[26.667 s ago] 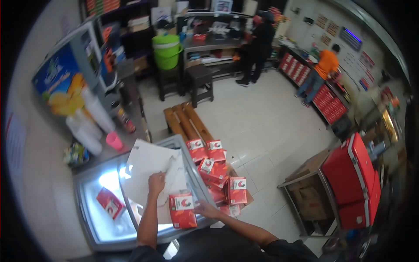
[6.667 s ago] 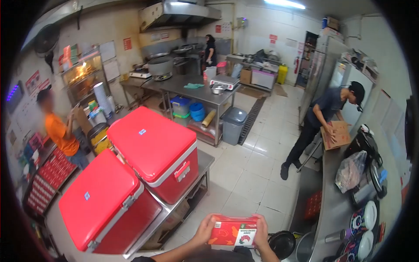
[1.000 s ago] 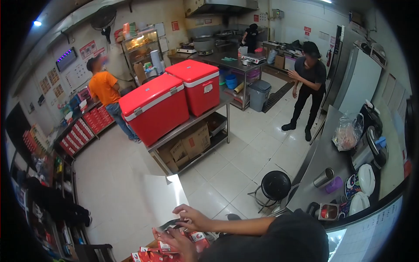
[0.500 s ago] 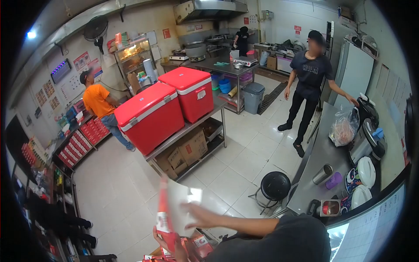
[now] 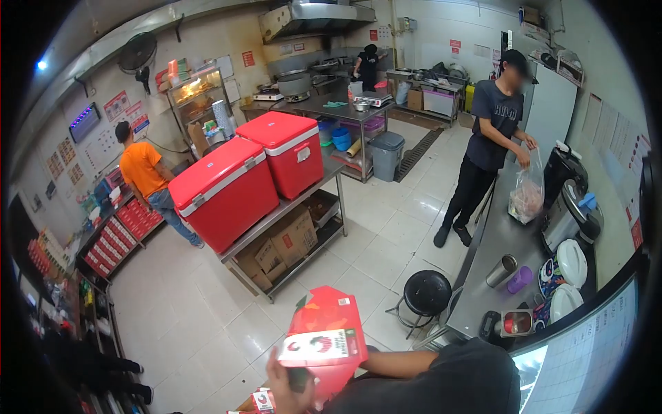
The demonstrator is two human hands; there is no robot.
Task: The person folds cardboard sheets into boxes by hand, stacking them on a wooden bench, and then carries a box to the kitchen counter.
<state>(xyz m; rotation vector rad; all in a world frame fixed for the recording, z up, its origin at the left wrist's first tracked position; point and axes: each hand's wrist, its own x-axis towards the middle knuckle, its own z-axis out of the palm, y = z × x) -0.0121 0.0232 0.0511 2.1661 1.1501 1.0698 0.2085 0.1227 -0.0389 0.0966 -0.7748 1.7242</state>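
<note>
A red cardboard food box (image 5: 327, 314) with a white printed label is held up in front of me at the bottom centre, its panels partly folded. My left hand (image 5: 288, 386) is closed on its lower left side, thumb up along the edge. Behind the box, my right hand is hidden; only the right forearm shows, reaching to the box's right side. Below my left hand lie more red printed cartons (image 5: 262, 400), partly cut off by the frame's lower edge.
Two red cooler boxes (image 5: 224, 200) stand on a steel table. To the right are a black stool (image 5: 427, 293) and a steel counter (image 5: 476, 276) with cups. A person in a dark shirt (image 5: 493, 117) handles a plastic bag (image 5: 526, 199); a person in orange (image 5: 143, 164) stands left.
The box has turned, now showing its red printed outside instead of its pale inner face. My right hand has gone behind it. The person at the counter now grasps the bag with both hands.
</note>
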